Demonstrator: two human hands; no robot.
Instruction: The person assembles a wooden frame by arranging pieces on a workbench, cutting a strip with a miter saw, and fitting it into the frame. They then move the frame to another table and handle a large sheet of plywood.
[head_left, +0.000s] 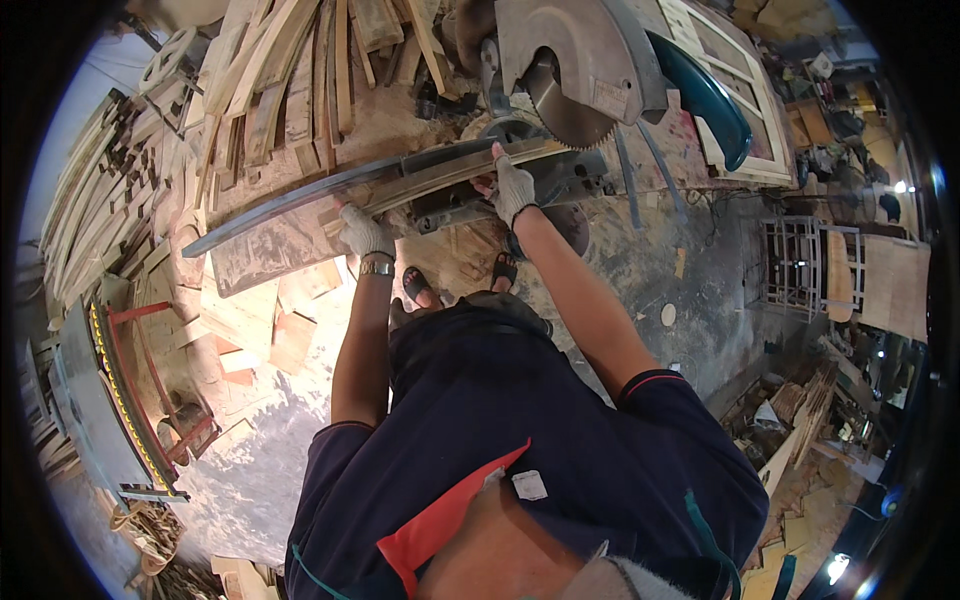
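At left, loose slats (290, 85) were heaped on the worktable (245, 265), beyond its near edge. The gloved left hand (366, 233) was at the wooden strip's (430, 180) left part, perhaps for supporting it; whether its fingers were closed, I could not tell. The strip lay along a dark metal fence (300, 197), probably to stay straight. The gloved right hand (514, 190) had thumb and forefinger parted at the strip — pinching or only pressing, I could not tell — near the chop saw's (590, 60) toothed blade (565, 108).
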